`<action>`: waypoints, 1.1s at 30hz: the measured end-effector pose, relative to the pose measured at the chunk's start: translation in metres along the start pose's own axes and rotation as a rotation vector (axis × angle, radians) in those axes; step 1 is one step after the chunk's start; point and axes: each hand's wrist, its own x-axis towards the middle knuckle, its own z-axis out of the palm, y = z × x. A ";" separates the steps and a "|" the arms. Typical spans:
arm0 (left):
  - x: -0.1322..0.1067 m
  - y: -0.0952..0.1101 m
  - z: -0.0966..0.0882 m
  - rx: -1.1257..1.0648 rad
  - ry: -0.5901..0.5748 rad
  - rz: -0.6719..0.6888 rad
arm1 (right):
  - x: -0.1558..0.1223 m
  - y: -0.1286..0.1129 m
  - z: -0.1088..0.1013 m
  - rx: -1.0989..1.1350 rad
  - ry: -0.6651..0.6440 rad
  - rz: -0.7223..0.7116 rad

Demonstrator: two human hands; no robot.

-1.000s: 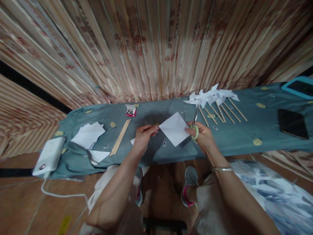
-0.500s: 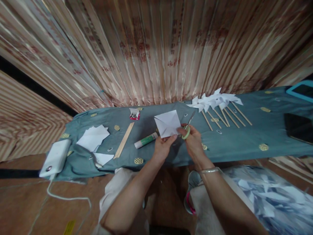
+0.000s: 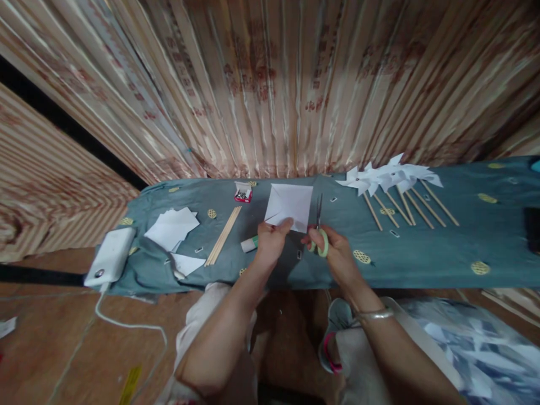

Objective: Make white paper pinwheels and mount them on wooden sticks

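Observation:
A square white sheet of paper (image 3: 291,203) with slits running in from its corners is pinched at its lower edge by my left hand (image 3: 272,237), thumb on top. My right hand (image 3: 331,246) is closed on scissors (image 3: 322,239) with pale green handles, their blades pointing up just right of the paper and apart from it. Under my left hand lies a glue stick (image 3: 250,244), partly hidden by the wrist. Beyond it to the left are several wooden sticks (image 3: 223,235) and a small red box (image 3: 243,193) of metal pins.
Finished paper pinwheels (image 3: 392,177) on sticks lie at the right of the cloth-covered table (image 3: 442,253). A stack of white paper (image 3: 171,228) and a paper piece (image 3: 188,263) are on the left. A white power bank (image 3: 110,256) with a cable sits at the left edge. A curtain (image 3: 270,84) hangs behind.
The paper has been turned in my left hand. My right hand has drawn away from the paper with the scissors, whose blades now point more upright. The view has shifted left.

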 end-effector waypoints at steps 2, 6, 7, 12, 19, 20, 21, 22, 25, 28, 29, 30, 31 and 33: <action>0.006 0.000 -0.005 0.031 0.028 0.021 | -0.004 0.000 -0.005 -0.043 -0.077 0.031; 0.015 -0.003 -0.012 0.060 0.061 0.061 | -0.011 0.002 -0.015 -0.095 -0.247 0.161; 0.016 -0.003 -0.013 0.051 0.058 0.070 | -0.013 0.002 -0.017 -0.106 -0.293 0.185; 0.014 0.000 -0.014 0.014 0.022 0.083 | -0.021 0.003 -0.021 -0.142 -0.406 0.227; 0.008 0.002 -0.010 0.040 -0.030 0.066 | -0.020 -0.004 -0.018 -0.180 -0.395 0.235; 0.008 0.002 -0.010 0.048 -0.029 0.062 | -0.020 -0.005 -0.017 -0.188 -0.389 0.232; 0.008 0.002 -0.009 0.054 -0.027 0.063 | -0.020 -0.006 -0.017 -0.190 -0.385 0.231; 0.008 0.002 -0.009 0.060 -0.026 0.066 | -0.020 -0.006 -0.016 -0.188 -0.384 0.233; 0.007 0.002 -0.009 0.067 -0.031 0.069 | -0.020 -0.005 -0.016 -0.169 -0.382 0.243; 0.007 0.002 -0.009 0.075 -0.039 0.070 | -0.020 -0.004 -0.017 -0.152 -0.373 0.240; 0.007 0.002 -0.009 0.082 -0.043 0.076 | -0.020 -0.004 -0.017 -0.149 -0.372 0.238; 0.007 0.001 -0.010 0.089 -0.047 0.081 | -0.020 -0.004 -0.017 -0.147 -0.372 0.237; 0.007 0.001 -0.010 0.096 -0.049 0.085 | -0.020 -0.004 -0.017 -0.145 -0.373 0.239; 0.006 0.001 -0.010 0.099 -0.058 0.090 | -0.019 -0.004 -0.016 -0.139 -0.370 0.243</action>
